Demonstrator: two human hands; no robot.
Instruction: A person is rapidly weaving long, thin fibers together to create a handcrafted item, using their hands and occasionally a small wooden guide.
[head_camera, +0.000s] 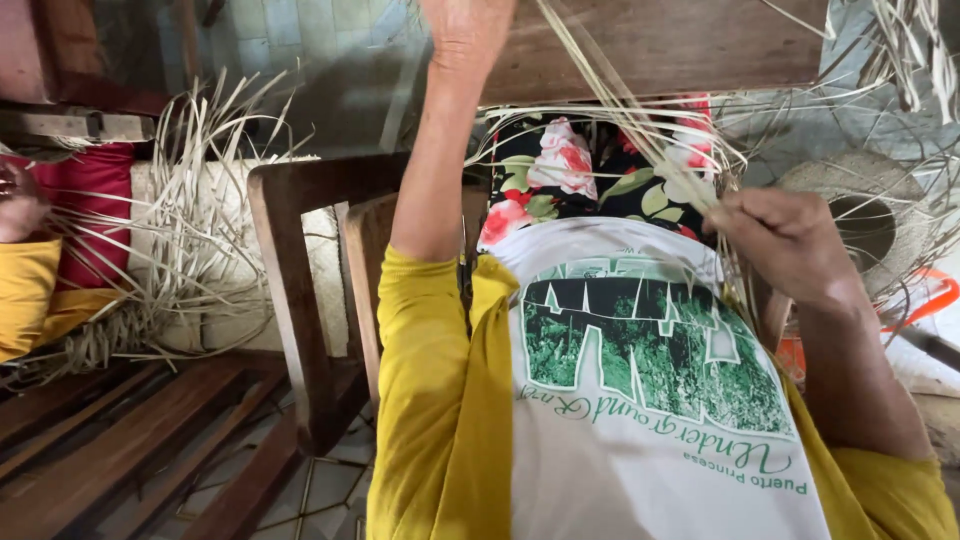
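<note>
Your left hand (465, 35) is raised ahead; your right hand (785, 240) sits lower right, on the straw strips (640, 130). Chair (300, 290) left of you; woven hat (860, 215) far right.

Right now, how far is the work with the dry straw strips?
Done: a woven straw hat lies at the right. In hand: the right hand pinches a bundle of pale strips, and the raised left hand draws strips upward. Left: loose strips spread beside the wooden chair, unwoven.
</note>
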